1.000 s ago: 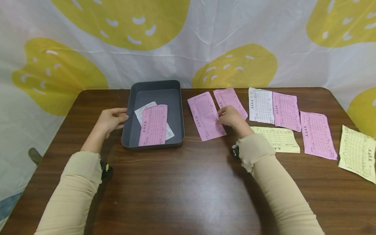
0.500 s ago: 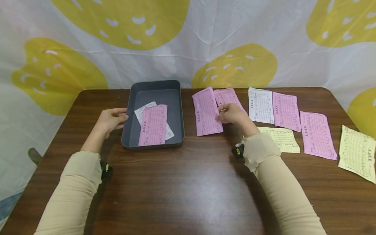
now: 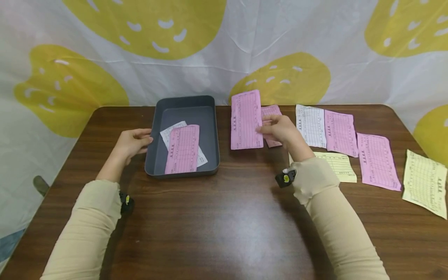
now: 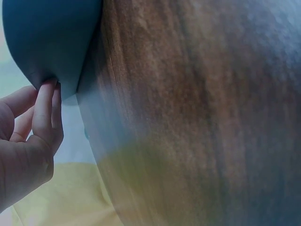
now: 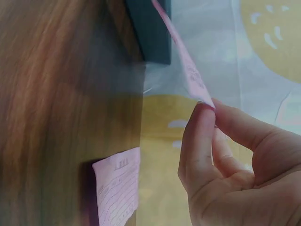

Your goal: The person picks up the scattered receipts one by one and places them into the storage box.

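In the head view, my right hand pinches a pink printed slip by its right edge and holds it raised off the table. The right wrist view shows this pink slip edge-on between thumb and fingertips. My left hand grips the left rim of a dark grey tray; its thumb and fingers meet at the wall of the tray in the left wrist view. Inside the tray, a pink slip lies across a white slip. Behind my right hand lies another pink slip, partly hidden.
Rightward on the brown table lie a white slip, a pink slip, a yellow slip, another pink slip and a yellow slip. A patterned cloth hangs behind the table.
My right hand has lifted the pink slip from the table, raising it and turning it upright. My left hand and the tray have stayed where they were.
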`<action>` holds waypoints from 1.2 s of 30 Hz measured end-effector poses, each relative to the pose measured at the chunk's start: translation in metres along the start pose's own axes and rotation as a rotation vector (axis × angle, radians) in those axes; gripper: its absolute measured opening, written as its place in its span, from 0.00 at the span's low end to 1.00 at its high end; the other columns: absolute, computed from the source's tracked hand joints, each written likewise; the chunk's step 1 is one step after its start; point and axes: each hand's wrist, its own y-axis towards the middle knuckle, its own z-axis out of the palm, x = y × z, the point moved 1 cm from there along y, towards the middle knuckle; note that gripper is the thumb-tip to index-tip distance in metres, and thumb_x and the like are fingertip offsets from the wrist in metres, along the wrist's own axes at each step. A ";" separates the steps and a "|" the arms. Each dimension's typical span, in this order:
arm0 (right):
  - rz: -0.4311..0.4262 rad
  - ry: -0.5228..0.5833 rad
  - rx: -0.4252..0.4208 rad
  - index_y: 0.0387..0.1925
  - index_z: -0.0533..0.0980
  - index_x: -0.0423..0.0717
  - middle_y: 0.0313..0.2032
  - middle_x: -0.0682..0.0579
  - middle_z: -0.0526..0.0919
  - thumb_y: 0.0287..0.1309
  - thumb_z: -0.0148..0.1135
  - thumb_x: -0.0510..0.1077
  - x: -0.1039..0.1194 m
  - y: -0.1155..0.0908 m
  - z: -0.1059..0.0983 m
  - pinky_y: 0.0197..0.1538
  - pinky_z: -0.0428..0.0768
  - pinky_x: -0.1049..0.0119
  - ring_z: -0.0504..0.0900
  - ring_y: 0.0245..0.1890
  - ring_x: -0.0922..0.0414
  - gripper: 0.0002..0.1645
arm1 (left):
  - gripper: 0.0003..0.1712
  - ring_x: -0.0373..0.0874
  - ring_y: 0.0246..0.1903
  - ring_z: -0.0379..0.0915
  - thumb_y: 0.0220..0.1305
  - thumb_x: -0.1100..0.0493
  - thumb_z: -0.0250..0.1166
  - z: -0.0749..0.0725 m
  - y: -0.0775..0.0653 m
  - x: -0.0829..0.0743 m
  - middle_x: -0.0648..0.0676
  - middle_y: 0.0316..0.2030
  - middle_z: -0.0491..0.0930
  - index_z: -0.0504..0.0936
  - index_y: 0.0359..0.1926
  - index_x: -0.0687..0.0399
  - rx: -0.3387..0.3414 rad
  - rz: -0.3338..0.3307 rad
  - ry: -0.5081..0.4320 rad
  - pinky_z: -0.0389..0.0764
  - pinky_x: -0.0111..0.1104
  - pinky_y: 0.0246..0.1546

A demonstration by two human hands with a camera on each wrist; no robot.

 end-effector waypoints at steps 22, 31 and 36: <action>-0.128 0.088 0.081 0.57 0.68 0.27 0.25 0.60 0.80 0.56 0.61 0.28 0.011 -0.003 0.068 0.35 0.83 0.75 0.79 0.24 0.69 0.27 | 0.28 0.18 0.30 0.69 0.71 0.61 0.53 0.000 0.000 0.000 0.66 0.62 0.69 0.62 0.69 0.61 -0.002 0.004 -0.017 0.80 0.17 0.36; -0.151 0.097 0.072 0.52 0.72 0.26 0.26 0.52 0.79 0.53 0.62 0.26 0.006 0.000 0.103 0.33 0.84 0.74 0.77 0.22 0.68 0.23 | 0.28 0.18 0.29 0.69 0.70 0.61 0.53 0.000 0.000 0.001 0.66 0.61 0.69 0.62 0.69 0.61 -0.006 0.009 -0.023 0.80 0.16 0.35; -0.167 0.092 0.076 0.51 0.72 0.26 0.23 0.55 0.76 0.51 0.62 0.24 0.004 0.000 0.119 0.36 0.85 0.70 0.76 0.22 0.66 0.22 | 0.28 0.17 0.29 0.69 0.70 0.61 0.53 0.000 -0.001 0.000 0.66 0.61 0.68 0.62 0.69 0.61 -0.004 0.004 -0.025 0.80 0.16 0.35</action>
